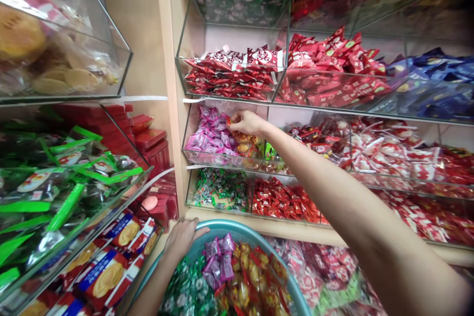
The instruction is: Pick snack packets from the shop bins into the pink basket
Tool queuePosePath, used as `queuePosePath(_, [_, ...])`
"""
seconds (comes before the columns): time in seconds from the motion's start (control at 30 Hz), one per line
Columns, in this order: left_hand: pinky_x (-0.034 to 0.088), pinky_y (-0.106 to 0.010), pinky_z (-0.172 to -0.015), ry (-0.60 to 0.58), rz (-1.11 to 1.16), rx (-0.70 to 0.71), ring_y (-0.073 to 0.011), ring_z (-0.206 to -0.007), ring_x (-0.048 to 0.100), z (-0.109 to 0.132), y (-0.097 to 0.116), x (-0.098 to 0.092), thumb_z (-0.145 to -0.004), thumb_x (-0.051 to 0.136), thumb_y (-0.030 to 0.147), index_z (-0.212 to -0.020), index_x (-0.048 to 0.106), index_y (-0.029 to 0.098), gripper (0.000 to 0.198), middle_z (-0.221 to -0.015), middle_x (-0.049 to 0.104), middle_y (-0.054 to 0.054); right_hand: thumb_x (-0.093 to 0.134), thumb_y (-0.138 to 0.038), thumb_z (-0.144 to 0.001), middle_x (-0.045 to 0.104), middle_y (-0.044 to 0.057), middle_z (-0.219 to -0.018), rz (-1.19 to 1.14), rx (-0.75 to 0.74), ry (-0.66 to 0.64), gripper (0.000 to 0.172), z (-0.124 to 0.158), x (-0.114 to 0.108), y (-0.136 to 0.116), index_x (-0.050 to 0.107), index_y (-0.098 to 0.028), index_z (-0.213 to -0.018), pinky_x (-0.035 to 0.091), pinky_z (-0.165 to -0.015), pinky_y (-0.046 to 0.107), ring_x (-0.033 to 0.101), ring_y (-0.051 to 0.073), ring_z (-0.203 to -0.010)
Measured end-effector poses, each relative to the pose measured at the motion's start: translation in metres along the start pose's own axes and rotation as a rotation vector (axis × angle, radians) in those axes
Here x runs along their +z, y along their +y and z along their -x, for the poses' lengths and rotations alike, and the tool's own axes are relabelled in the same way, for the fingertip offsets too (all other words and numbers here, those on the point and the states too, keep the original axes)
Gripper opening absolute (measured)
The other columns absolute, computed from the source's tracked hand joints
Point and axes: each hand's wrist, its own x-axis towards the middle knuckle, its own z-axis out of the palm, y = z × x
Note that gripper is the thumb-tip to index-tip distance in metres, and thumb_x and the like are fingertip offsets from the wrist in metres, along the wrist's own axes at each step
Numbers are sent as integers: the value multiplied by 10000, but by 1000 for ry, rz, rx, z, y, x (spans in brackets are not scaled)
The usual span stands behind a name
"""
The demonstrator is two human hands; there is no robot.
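Shelves (174, 108) | right hand (246, 123): red wrapper (228, 121) pinched at fingertips | left hand (182, 237): clasping basin (240, 225)

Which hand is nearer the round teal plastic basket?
Left. The left hand is at the rim of the basket; the right hand is higher and farther off, at a clear shelf bin with purple-wrapped candies.

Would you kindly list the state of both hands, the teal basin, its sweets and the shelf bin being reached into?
Teal basin: open, holding three groups of sweets.
Left hand: at the basin's rim, thumb extended.
Right hand: fingertips drawn together; grip on the reddish piece unclear.
Purple sweets: wrapped, clustered.
Green sweets: wrapped, loose.
Golden sweets: wrapped, loose.
Shelf bin: open, partly filled.
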Motion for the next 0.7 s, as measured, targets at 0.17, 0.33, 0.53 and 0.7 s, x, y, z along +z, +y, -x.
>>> queuePosePath(0.17, [452, -347, -784, -3, -24, 12, -276, -987, 638, 0, 1, -1, -892, 209, 601, -989, 622, 193, 589, -966, 707, -150, 596, -149, -729, 580, 0, -693, -50, -118, 43, 135, 17, -4, -8, 601, -66, -836, 428, -634, 224, 497, 86, -635])
queuePosePath(0.33, [453, -361, -790, -5, -57, 14, -292, -983, 636, -3, 2, -2, -888, 238, 607, -1010, 621, 178, 587, -955, 702, -173, 611, -116, -675, 570, -3, -723, -11, -199, 116, 133, 26, -8, -11, 572, -103, -802, 431, -666, 264, 472, 104, -673])
queuePosePath(0.53, [460, -359, -761, 13, -73, 25, -292, -940, 651, -2, 2, 1, -879, 298, 605, -1012, 611, 178, 546, -929, 704, -159, 577, -141, -724, 584, 8, -800, -84, -300, 91, 186, 90, -20, -25, 558, -118, -907, 414, -663, 260, 471, 97, -696])
queuePosePath(0.7, [461, -369, -748, 27, -64, 21, -300, -935, 647, -3, 0, 5, -879, 280, 611, -1017, 610, 177, 562, -918, 702, -164, 566, -216, -789, 613, 33, -906, -83, -263, -237, 184, 202, 0, -7, 585, -139, -955, 428, -714, 281, 529, 127, -778])
